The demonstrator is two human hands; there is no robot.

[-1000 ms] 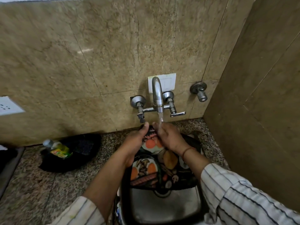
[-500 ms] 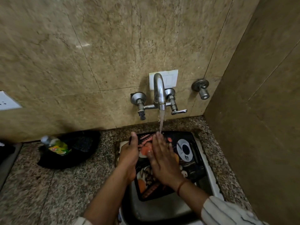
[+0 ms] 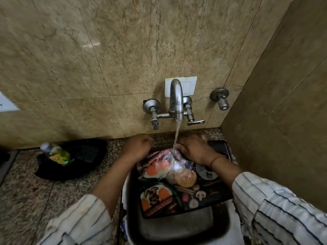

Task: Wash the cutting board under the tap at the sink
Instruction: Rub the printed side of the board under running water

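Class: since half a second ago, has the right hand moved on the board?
Yes. The right hand slid from mid-board to the far edge of the board, toward the tap.

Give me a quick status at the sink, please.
Left hand gripping cutting board far edge; right hand on it. Tap running onto board. Nothing obstructing.

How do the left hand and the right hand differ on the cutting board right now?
The left hand is curled at the far left corner of the cutting board, clear of the stream; the right hand lies on the far edge with its fingers at the water. The right wrist has a thread band; the left is bare. Both hold the board's far end over the sink.
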